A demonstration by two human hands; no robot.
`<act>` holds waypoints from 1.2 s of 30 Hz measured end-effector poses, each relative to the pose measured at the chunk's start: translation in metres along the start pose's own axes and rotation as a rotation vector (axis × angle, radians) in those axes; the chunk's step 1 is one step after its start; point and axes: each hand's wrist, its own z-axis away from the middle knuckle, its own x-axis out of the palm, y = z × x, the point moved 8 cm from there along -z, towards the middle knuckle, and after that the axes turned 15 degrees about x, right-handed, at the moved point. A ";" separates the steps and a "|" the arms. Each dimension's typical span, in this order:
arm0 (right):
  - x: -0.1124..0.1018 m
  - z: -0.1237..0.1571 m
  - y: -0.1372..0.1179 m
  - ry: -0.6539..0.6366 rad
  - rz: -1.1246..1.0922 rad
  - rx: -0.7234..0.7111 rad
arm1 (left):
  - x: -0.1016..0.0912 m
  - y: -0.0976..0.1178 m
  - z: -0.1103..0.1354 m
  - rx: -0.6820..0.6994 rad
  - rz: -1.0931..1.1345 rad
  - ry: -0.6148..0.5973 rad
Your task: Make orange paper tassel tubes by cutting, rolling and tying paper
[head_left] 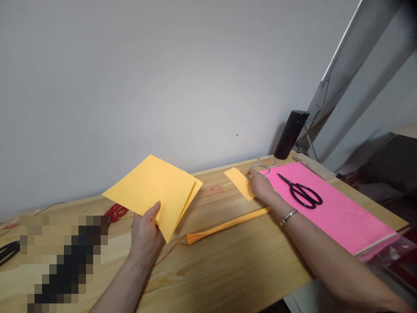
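Observation:
My left hand (145, 234) grips a folded sheet of yellow paper (151, 189), thumb on top and the other fingers behind it. The sheet is held above the table, its layers slightly apart at the right edge. At the right, my right hand (260, 184) has its fingers closed at the edge of a small yellow paper strip (239, 182); the fingertips are partly hidden. Two rolls of tape (267, 161) lie just beyond that hand. Below, between the hands, lies a long pleated orange paper piece (228, 224), with a thin red string (171, 250) by its left end.
Black-handled scissors (301, 191) rest on pink paper (339, 208) at the right. A black bottle (291, 134) stands at the back by the wall. Red cord (116, 213) lies at left, and another black handle (9, 251) shows at the left edge. One area is pixelated.

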 end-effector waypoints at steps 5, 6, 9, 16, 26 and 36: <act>-0.002 -0.008 0.018 0.025 0.065 0.053 | 0.000 -0.001 -0.002 0.022 -0.002 -0.036; -0.003 -0.009 0.021 0.028 0.081 0.063 | -0.001 -0.002 -0.002 0.024 -0.003 -0.040; -0.011 -0.005 0.023 0.049 0.135 0.095 | -0.003 -0.004 -0.004 0.028 0.005 -0.047; -0.024 0.065 -0.035 -0.092 0.133 -0.260 | -0.004 0.007 -0.006 0.090 -0.027 0.013; 0.012 0.126 -0.075 -0.226 0.119 -0.719 | -0.023 0.037 -0.031 0.176 0.001 0.198; -0.004 0.066 -0.094 -0.107 0.116 -0.587 | -0.032 0.041 -0.036 0.186 0.010 0.251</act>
